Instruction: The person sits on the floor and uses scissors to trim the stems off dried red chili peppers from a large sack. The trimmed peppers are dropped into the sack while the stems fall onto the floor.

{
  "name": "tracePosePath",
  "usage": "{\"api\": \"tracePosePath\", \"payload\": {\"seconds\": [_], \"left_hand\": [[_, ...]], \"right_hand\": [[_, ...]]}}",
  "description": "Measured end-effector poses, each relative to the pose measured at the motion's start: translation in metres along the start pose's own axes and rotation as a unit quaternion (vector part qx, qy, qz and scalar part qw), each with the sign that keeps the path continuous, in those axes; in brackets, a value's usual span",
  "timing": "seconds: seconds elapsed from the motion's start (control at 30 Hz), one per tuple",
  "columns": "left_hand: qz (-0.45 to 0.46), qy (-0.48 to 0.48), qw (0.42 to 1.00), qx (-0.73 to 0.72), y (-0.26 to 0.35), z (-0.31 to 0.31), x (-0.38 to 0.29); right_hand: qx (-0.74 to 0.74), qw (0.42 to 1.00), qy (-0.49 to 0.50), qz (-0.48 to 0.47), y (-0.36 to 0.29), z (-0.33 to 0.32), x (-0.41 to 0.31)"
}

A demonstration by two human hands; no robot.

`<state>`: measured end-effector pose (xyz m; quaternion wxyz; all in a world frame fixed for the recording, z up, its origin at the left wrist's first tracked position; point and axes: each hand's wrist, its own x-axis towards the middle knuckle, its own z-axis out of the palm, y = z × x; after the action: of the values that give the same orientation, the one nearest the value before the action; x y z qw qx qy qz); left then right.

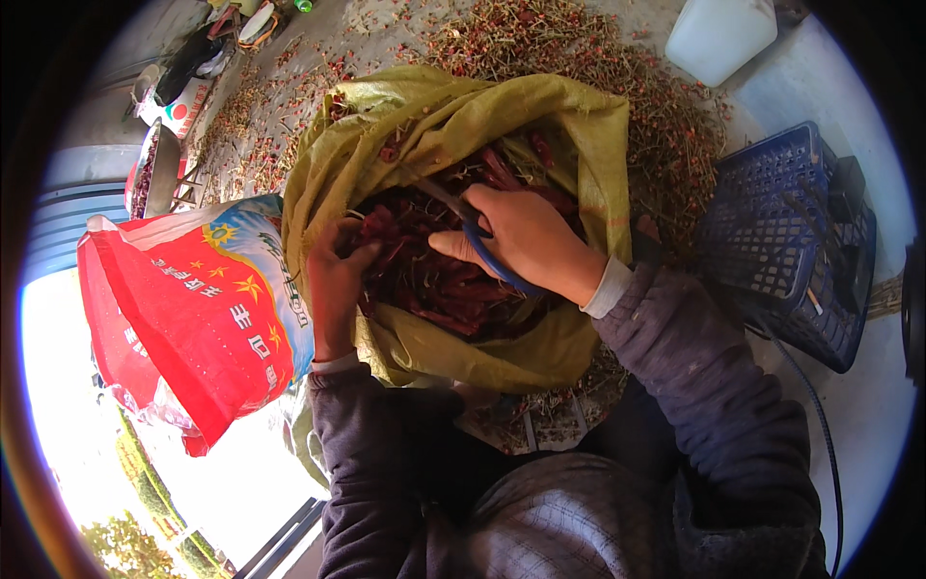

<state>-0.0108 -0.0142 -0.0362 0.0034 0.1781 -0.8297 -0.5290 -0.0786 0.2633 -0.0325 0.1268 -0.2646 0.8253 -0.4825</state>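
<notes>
A yellow woven sack (608, 145) stands with its mouth rolled wide, holding dark red dried chili peppers (456, 289). Over the peppers, my right hand (521, 231) grips scissors with blue handles (499, 268), the blades pointing up and left toward the sack's far rim. At the left side of the sack's mouth, my left hand (343, 268) has its fingers closed around a few dried chilies (380, 226). Part of that hand's fingers is in shadow. Whether the blades are spread cannot be told.
Left of the sack is a red and blue printed bag (195, 304). Cut stems and pepper bits (535, 43) cover the floor beyond. At the right lie a blue plastic crate (767, 217) and a cable (817, 405); a white container (720, 40) stands behind. A metal bowl (166, 170) is at far left.
</notes>
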Motion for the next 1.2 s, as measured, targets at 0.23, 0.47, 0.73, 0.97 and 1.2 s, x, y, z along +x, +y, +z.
{"api": "tracePosePath", "payload": {"seconds": [0.23, 0.47, 0.73, 0.97, 1.2], "left_hand": [[0.03, -0.015, 0.995, -0.094, 0.015, 0.015, -0.009], [-0.016, 0.008, 0.972, -0.236, 0.008, 0.017, -0.006], [0.046, 0.116, 0.991, 0.045, 0.012, 0.023, -0.005], [0.101, 0.105, 0.978, 0.151, 0.021, 0.032, -0.012], [0.051, -0.013, 0.998, -0.04, 0.029, 0.029, -0.011]], "right_hand": [[-0.069, 0.995, -0.064, -0.04, 0.007, 0.018, -0.013], [-0.093, 0.992, -0.066, -0.056, 0.003, 0.015, -0.013], [-0.16, 0.985, 0.018, -0.062, 0.003, 0.01, -0.009], [-0.112, 0.989, -0.008, -0.095, 0.007, 0.022, -0.012], [-0.13, 0.989, -0.018, -0.067, -0.004, 0.023, -0.016]]}}
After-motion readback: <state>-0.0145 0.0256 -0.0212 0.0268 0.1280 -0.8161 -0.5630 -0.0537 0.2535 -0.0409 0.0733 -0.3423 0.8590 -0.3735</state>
